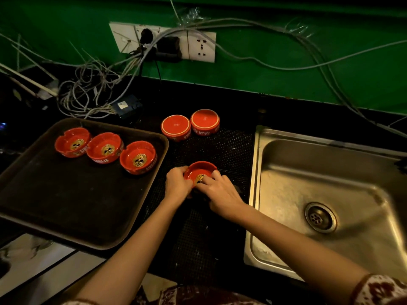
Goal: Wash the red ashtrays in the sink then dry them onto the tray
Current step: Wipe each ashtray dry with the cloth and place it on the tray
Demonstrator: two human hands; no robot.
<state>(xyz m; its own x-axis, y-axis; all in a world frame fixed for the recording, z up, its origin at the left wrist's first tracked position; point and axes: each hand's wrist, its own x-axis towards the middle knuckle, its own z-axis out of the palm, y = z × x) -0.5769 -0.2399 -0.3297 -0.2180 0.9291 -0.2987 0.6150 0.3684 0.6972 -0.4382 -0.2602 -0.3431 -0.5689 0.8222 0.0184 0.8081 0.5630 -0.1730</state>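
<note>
Two bare hands on one red ashtray (199,170), upright on the dark dotted mat (220,150) between tray and sink. Left hand (177,184) curled around the ashtray's left wall, thumb and fingers closed on the rim. Right hand (217,190) laid over the near right rim, fingers partly bent and reaching into the bowl, across a gold emblem on its floor; something dark underneath that hand, too dim to make out, so a firm grip there not certain.

On the left, a dark rectangular tray (66,205) holding three more ashtrays in a row along its far side, all upright, gold emblems showing: left one (72,142), middle one (104,147), right one (138,156). Neighbours in that row touching or nearly so. Rest of the tray bare.

Farther back on the mat, two ashtrays turned upside down, side by side and just touching: left (175,127), right (205,121), flat red bases up, white lettering on the walls.

To the right, a steel sink (319,172), with a round drain (320,217) near its middle. No running water seen.

Behind, a green wall (308,73) with a white socket plate (201,46), dark plugs pushed in, and a tangle of pale cables (92,91) spilling down onto the black counter at far left. Patterned red-and-white sleeve (383,289) at the near right edge.
</note>
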